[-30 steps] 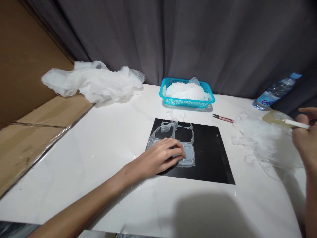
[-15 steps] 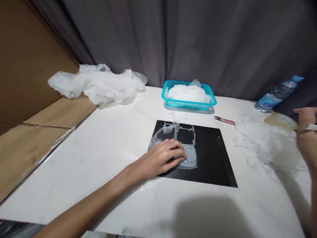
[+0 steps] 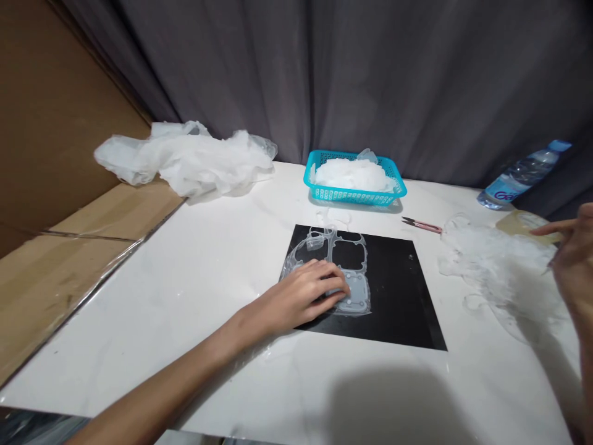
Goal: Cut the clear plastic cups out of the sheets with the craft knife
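Note:
My left hand [image 3: 308, 293] rests with curled fingers on a clear moulded plastic sheet [image 3: 356, 292], which lies on the black mat [image 3: 398, 290]. Its fingertips press on the lower filled panel, and the palm covers part of the sheet. Above that panel the sheet shows open frames. At the right edge is my right hand [image 3: 574, 259], raised over the heap of thin clear plastic scraps [image 3: 504, 266], one finger pointing left. Whether it holds anything is not clear.
A blue basket [image 3: 356, 196] of white plastic pieces stands at the back. Pink-handled snips [image 3: 422, 225], a tape roll [image 3: 521, 224] and a water bottle [image 3: 521, 176] are to the right. Crumpled white plastic [image 3: 199, 161] and cardboard [image 3: 106, 222] lie left.
My right hand has turned, and the pale thin item seen at it before no longer shows. My left hand stays on the sheet. The view has shifted slightly.

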A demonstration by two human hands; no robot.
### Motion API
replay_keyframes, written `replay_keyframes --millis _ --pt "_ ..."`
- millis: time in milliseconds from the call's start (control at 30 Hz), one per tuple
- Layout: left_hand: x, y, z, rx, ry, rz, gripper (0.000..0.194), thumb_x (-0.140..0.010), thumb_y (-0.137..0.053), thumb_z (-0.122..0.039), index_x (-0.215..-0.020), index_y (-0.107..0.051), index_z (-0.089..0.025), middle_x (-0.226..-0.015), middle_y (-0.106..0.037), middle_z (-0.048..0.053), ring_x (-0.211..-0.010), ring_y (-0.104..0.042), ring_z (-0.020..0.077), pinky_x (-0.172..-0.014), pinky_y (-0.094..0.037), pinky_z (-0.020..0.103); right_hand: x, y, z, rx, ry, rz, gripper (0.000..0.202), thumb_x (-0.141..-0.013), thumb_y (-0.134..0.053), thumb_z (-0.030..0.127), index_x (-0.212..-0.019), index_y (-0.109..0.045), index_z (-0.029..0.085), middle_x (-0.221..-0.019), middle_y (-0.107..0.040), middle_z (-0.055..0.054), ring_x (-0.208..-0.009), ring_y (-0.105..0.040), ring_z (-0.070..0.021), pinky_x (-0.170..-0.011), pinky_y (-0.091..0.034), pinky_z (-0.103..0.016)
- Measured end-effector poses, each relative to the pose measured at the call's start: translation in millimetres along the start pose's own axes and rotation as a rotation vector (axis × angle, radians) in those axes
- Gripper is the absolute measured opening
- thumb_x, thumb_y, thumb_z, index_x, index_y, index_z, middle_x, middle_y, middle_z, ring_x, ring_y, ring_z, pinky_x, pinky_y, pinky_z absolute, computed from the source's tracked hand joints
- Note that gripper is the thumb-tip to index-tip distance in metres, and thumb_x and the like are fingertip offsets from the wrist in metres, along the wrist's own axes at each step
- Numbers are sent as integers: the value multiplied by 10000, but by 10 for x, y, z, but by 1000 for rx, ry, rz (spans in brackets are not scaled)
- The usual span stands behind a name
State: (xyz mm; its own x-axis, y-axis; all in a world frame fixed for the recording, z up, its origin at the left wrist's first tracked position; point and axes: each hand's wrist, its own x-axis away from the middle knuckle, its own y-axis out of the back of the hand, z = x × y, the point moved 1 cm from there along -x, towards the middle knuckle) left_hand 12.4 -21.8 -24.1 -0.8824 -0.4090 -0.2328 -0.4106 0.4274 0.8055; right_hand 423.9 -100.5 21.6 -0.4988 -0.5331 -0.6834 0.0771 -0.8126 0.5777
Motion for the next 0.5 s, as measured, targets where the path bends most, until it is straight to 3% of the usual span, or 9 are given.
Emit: replay_keyframes --millis 133,300,367,500 --pt "3 6 4 -12 -9 -11 167 -1090 -531 -238 -1144 -682 -193 -1144 -686 73 -1074 -649 210 -983 -463 356 -32 -18 -66 31 -7 48 381 -912 -589 487 -883 -801 172 -547 -608 -27 -411 -508 -156 -493 -387 -299" --pt "-6 27 -10 -21 2 -5 170 -1091 -525 -238 -1140 -680 -188 -1144 -684 75 -1070 -644 210 -980 -469 360 -22 -19 47 114 114 171 439 -862 -499 455 -1030 -804 188 -752 -761 -85 -611 -673 -226 -541 -412 -296" --pt "-9 26 -14 -19 -1 -8 173 -1091 -524 -237 -1141 -683 -191 -1142 -688 74 -1067 -644 211 -974 -470 356 -9 4 119 98 45 195 449 -851 -500 444 -1071 -801 194 -673 -728 -60 -532 -618 -198 -518 -386 -285" --pt "-9 5 -9 -36 -8 4 178 -1097 -515 -248 -1138 -678 -192 -1136 -686 76 -1061 -643 212 -973 -458 352 -6 22 202 86 -117 227 493 -851 -490 527 -1004 -812 187 -427 -494 8 -389 -432 -169 -483 -324 -297"
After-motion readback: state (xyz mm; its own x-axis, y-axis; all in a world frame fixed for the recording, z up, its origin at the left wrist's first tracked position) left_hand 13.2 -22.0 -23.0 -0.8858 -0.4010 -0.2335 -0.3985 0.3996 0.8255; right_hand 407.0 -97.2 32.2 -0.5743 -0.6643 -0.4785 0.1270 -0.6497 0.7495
